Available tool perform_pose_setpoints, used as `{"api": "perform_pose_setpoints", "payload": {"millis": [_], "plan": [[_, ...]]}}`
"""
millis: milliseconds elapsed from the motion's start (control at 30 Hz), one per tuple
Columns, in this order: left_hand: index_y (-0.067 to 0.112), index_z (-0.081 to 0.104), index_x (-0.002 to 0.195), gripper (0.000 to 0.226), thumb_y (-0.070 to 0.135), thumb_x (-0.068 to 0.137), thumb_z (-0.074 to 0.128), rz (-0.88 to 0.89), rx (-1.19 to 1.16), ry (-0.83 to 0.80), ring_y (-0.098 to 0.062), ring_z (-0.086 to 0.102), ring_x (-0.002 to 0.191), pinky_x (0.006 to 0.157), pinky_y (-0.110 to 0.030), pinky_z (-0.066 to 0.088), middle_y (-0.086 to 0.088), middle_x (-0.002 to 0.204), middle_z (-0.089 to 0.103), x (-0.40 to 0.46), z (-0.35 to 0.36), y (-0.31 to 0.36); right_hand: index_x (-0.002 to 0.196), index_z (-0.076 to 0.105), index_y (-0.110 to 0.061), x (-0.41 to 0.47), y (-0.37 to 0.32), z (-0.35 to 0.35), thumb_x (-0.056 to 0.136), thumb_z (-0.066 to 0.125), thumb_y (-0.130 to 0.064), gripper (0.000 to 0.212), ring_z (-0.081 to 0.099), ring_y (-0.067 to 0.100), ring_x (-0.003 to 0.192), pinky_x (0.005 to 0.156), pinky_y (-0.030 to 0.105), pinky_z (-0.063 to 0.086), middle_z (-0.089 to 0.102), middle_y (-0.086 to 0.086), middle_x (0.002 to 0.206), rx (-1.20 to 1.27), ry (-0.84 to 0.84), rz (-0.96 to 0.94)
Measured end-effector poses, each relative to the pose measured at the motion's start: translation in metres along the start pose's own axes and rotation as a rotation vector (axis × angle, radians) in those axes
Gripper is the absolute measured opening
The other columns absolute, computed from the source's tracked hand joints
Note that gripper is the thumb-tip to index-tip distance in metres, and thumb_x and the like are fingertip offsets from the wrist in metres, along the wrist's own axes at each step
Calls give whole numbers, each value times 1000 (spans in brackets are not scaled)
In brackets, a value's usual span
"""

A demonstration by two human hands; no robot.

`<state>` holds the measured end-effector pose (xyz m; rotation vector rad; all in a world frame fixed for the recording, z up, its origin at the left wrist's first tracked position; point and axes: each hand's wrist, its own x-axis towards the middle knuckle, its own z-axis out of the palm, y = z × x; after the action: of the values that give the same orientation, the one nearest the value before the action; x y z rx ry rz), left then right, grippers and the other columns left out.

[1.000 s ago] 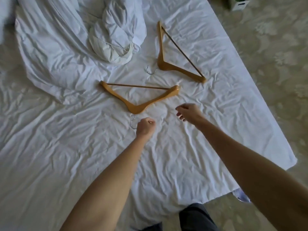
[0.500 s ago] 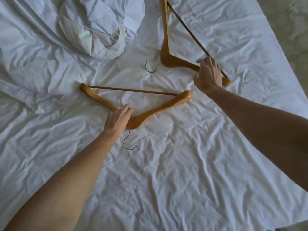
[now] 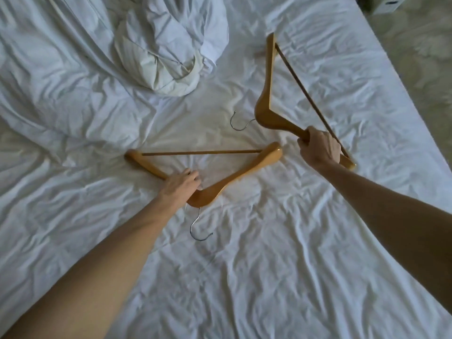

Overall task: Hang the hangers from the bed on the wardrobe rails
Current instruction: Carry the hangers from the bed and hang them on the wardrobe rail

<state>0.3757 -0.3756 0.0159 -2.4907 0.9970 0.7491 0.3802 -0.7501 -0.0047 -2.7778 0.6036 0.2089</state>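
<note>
Left hand [image 3: 181, 185] grips near hanger [image 3: 241, 168], fingers hidden; right hand [image 3: 319, 149] clamps far hanger [image 3: 269, 77].

right hand [image 3: 319, 149]: was laid open over the lower arm of the far hanger [image 3: 265, 94] half a second ago; fingers now wrapped round it at right of frame
left hand [image 3: 179, 185]: a fist beside the near hanger [image 3: 244, 171] a second ago; now gripping its left arm by the neck, centre frame
</note>
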Motion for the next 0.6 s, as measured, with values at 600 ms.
{"api": "perform_pose_setpoints", "payload": {"millis": [600], "plan": [[5, 71, 78, 20, 13, 72, 88, -808, -1782, 253, -11, 71, 55, 53, -27, 55, -2, 61, 73, -259, -80, 135, 86, 64, -18, -276, -48, -174, 90, 66, -36, 19, 66, 14, 41, 50, 35, 57, 66, 2, 54, 635, -160, 267]]}}
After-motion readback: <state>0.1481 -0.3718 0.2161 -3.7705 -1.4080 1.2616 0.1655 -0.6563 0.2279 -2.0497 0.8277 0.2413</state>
